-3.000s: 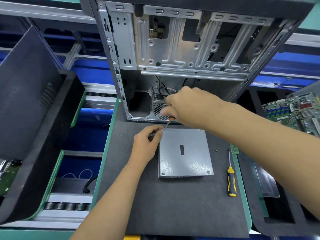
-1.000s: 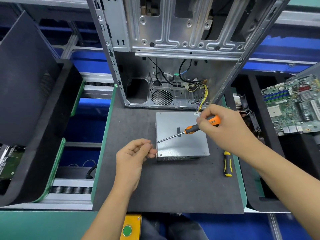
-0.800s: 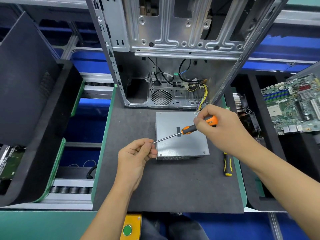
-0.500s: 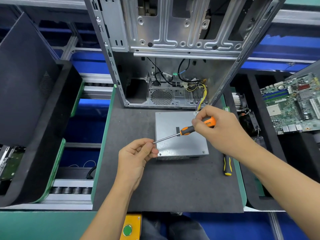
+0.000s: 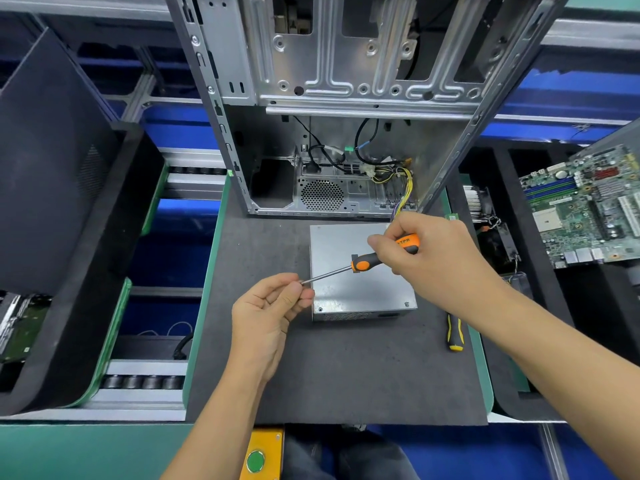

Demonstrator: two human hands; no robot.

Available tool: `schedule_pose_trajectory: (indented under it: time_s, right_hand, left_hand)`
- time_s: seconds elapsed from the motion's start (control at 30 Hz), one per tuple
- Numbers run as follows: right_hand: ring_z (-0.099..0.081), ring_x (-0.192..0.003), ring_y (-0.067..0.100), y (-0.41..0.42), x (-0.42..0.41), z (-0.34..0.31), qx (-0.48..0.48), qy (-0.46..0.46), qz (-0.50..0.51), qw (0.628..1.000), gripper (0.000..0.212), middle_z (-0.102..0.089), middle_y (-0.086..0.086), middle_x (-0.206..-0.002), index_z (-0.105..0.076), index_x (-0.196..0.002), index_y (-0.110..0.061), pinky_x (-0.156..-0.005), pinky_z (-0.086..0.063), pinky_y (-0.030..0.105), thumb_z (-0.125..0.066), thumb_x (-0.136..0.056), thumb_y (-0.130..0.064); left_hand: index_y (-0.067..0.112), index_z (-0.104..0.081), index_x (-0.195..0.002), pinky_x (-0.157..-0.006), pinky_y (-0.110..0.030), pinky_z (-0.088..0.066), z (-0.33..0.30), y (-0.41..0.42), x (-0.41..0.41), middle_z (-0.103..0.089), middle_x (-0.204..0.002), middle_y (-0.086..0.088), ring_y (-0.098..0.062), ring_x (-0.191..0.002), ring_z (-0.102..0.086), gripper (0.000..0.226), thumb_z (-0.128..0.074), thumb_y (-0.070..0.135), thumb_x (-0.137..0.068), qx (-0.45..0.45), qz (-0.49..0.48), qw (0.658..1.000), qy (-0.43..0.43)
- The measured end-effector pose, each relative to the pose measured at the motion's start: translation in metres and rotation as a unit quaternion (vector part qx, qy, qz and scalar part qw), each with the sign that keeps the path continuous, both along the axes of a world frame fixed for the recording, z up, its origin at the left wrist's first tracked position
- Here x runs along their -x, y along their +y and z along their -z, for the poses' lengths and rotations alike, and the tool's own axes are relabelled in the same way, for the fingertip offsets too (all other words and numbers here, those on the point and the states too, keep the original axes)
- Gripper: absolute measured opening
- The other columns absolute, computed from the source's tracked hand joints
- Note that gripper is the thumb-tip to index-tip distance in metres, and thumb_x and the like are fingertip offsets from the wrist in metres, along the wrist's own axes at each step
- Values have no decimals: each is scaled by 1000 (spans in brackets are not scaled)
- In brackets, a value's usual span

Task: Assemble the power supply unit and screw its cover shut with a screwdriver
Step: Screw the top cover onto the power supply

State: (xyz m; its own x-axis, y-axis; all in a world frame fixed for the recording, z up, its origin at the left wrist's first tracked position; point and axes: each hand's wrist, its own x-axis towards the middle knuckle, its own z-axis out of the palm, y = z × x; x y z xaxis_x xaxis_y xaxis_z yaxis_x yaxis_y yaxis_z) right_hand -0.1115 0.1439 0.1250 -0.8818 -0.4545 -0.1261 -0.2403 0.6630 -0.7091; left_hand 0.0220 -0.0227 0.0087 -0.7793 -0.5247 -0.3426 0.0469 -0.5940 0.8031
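A silver power supply unit (image 5: 360, 271) lies flat on the dark tabletop (image 5: 346, 375), just in front of an open computer case (image 5: 332, 133). The right hand (image 5: 426, 258) wraps its grip around an orange-and-black screwdriver (image 5: 367, 263); the left hand (image 5: 273, 313) pinches its tip above the unit's left edge. A yellow-handled screwdriver (image 5: 454, 332) lies right of the unit; a motherboard (image 5: 588, 206) sits farther right.
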Motion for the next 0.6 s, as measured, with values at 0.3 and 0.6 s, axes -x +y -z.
schedule_pose_trajectory:
  time_s: [0.3, 0.6]
  right_hand:
    - [-50, -45, 4, 2, 0, -3, -4, -46, 12, 999, 32, -67, -1, -58, -61, -66, -25, -42, -45, 26, -64, -86, -51]
    - [-73, -69, 25, 4, 2, 2, 220, -242, 67, 943, 19, -71, 8, -68, -56, -95, -9, -62, -56, 27, -71, -88, -3]
  left_hand:
    - [14, -80, -83, -70, -25, -59, 0, 0, 0, -75, -79, -14, -23, -75, -75, 16, -72, 4, -74, -20, -7, 1000, 6]
    - [19, -80, -92, -74, -26, -59, 2, 0, -1, -76, -86, -15, -27, -82, -75, 21, -78, 11, -72, 33, 7, 999, 1]
